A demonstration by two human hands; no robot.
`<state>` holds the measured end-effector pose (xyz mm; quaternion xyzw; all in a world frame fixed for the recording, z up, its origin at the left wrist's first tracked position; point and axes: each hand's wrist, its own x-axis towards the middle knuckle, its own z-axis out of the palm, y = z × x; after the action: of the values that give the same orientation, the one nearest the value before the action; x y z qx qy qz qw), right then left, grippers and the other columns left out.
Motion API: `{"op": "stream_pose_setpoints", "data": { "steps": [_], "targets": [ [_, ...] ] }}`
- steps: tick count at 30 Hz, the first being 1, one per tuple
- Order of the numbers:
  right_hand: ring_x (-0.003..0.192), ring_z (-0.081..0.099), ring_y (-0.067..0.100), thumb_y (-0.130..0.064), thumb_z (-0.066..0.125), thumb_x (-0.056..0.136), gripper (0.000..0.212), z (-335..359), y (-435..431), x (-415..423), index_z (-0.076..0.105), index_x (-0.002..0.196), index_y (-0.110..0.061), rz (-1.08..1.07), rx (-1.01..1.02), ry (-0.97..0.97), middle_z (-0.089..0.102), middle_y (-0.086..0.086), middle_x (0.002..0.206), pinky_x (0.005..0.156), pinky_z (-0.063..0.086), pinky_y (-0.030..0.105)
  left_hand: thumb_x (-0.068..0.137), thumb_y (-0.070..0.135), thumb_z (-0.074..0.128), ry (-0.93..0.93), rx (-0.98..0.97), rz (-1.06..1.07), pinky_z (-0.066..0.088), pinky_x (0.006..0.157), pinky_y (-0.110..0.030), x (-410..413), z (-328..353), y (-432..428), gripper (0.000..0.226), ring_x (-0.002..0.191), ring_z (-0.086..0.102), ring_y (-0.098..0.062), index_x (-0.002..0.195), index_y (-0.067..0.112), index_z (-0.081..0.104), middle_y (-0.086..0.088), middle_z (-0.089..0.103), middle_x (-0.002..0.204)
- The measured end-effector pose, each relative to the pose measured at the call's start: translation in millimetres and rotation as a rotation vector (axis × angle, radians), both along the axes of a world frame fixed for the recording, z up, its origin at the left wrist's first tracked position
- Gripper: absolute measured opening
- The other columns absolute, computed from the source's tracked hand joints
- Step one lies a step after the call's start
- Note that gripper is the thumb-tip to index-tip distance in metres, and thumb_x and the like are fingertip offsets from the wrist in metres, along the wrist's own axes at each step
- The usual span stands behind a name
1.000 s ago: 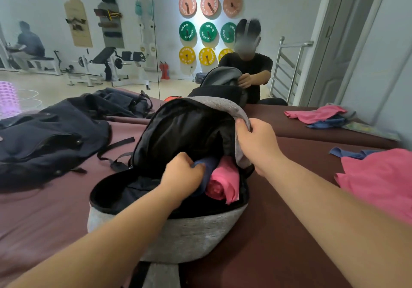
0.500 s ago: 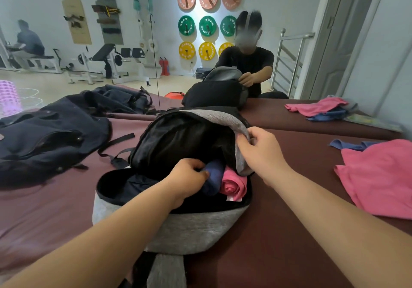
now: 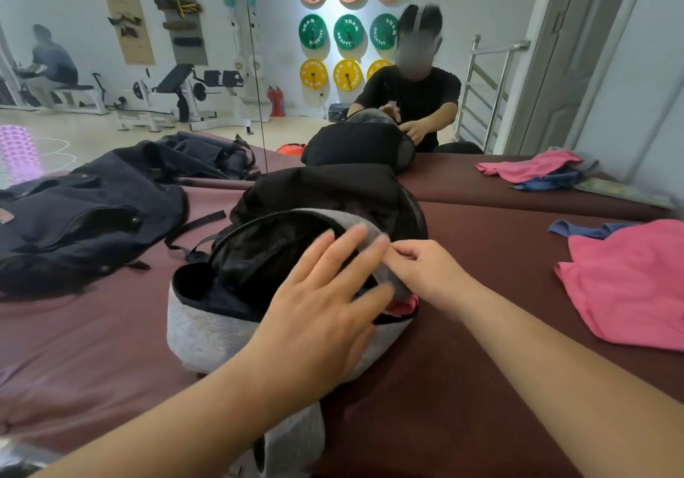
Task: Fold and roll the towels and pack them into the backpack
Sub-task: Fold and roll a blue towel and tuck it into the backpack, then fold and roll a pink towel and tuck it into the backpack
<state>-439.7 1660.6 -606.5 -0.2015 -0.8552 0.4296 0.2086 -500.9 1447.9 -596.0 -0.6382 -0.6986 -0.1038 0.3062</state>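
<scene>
At centre, grey backpack [image 3: 207, 329] holding a packed towel [image 3: 401, 307] — left hand [image 3: 325, 303] spread open above, right hand [image 3: 425, 274] pinching its flap [image 3: 296, 214] — loose pink towel [image 3: 629, 285] at right not yet folded.

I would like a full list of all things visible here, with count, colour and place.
backpack: one, grey with black lining, open, table's middle.
rolled towel: one, pink, inside backpack, right corner.
loose towel: one, pink, table's right side.
blue cloth: one, blue, beyond loose towel.
dark bag: one, navy, table's left side.
table: one, maroon.
mirror: one wall, behind table.
left hand: one, open, fingers spread over backpack's mouth.
right hand: one, pinches backpack's grey flap.
</scene>
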Motion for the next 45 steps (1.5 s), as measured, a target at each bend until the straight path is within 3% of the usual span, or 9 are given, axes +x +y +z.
{"op": "stream_pose_setpoints", "data": {
  "steps": [3,6,15,18,22,26,32,39,45],
  "targets": [
    [0.084,0.059,0.011,-0.046,0.053,0.102,0.038,6,1,13,0.075,0.104,-0.015,0.114,-0.032,-0.172,0.067,0.009,0.085,0.074,0.047,0.03,0.065,0.069,0.075,-0.069,-0.268,0.271,-0.003,0.122,-0.066,0,-7,19,0.124,0.153,-0.017,-0.046,0.162,0.026,0.01,-0.024,-0.009,0.169],
    [0.109,0.065,0.006,-0.019,0.056,0.101,0.028,7,6,28,0.073,0.124,-0.023,0.113,-0.051,-0.16,0.072,-0.006,0.118,0.097,0.05,0.026,0.073,0.075,0.067,-0.141,-0.422,0.411,-0.01,0.121,-0.064,0,-29,38,0.131,0.15,-0.025,-0.048,0.159,0.027,-0.021,-0.027,-0.026,0.163],
    [0.067,0.061,0.015,-0.016,0.055,0.099,0.026,-3,26,78,0.078,0.104,-0.027,-0.195,0.038,-0.09,0.074,0.004,0.085,0.063,0.049,0.025,0.09,0.055,0.057,-0.183,-0.416,0.525,0.007,0.124,-0.06,-16,-41,71,0.103,0.153,-0.004,-0.051,0.162,0.017,-0.006,-0.032,-0.007,0.165],
    [0.076,0.069,0.015,-0.018,0.057,0.098,0.025,-2,41,100,0.078,0.102,-0.03,-0.238,0.039,-0.108,0.075,-0.007,0.089,0.074,0.058,0.031,0.089,0.047,0.059,-0.175,-0.308,0.407,0.007,0.125,-0.058,11,-25,83,0.086,0.155,-0.005,-0.047,0.158,0.01,0.022,-0.029,-0.004,0.167],
    [0.082,0.069,0.013,-0.021,0.061,0.097,0.018,-2,70,136,0.078,0.095,-0.026,-0.339,0.009,-0.079,0.075,-0.009,0.09,0.074,0.058,0.033,0.08,0.044,0.068,-0.144,-0.211,-0.014,0.031,0.122,-0.051,57,-18,115,0.053,0.149,0.034,-0.041,0.126,0.016,0.067,-0.018,0.043,0.158],
    [0.068,0.047,0.013,-0.021,0.06,0.097,0.027,3,104,196,0.068,0.08,-0.002,-0.492,0.089,-0.093,0.052,-0.004,0.071,0.057,0.033,0.028,0.092,0.041,0.063,-0.384,-0.358,-0.193,0.017,0.123,-0.026,98,-19,159,0.051,0.151,0.033,-0.023,0.138,0.022,0.059,-0.003,0.043,0.157],
    [0.067,0.054,0.012,-0.017,0.061,0.095,0.025,-35,142,280,0.067,0.071,-0.013,-0.807,0.123,0.034,0.06,-0.006,0.066,0.066,0.04,0.031,0.091,0.04,0.063,-0.469,-0.537,-0.268,0.041,0.115,-0.038,140,-36,242,0.057,0.14,0.046,-0.021,0.144,0.024,0.052,0.0,0.043,0.154],
    [0.1,0.063,0.012,-0.015,0.059,0.097,0.023,-60,165,312,0.073,0.114,-0.019,-0.86,0.143,0.083,0.071,-0.004,0.11,0.084,0.041,0.022,0.097,0.04,0.059,-0.457,-0.549,-0.189,0.045,0.108,-0.041,181,-52,336,0.045,0.132,0.052,-0.027,0.136,0.02,0.057,-0.005,0.052,0.147],
    [0.105,0.063,0.025,-0.028,0.053,0.101,0.061,-73,167,329,0.031,0.157,-0.029,-0.764,0.079,-0.162,0.062,0.003,0.118,0.091,0.047,0.034,0.1,0.024,0.05,-0.292,-0.416,-0.124,0.045,0.068,-0.037,169,-62,344,0.011,0.092,0.066,-0.033,0.091,0.028,0.045,-0.004,0.068,0.101]
  ]
}}
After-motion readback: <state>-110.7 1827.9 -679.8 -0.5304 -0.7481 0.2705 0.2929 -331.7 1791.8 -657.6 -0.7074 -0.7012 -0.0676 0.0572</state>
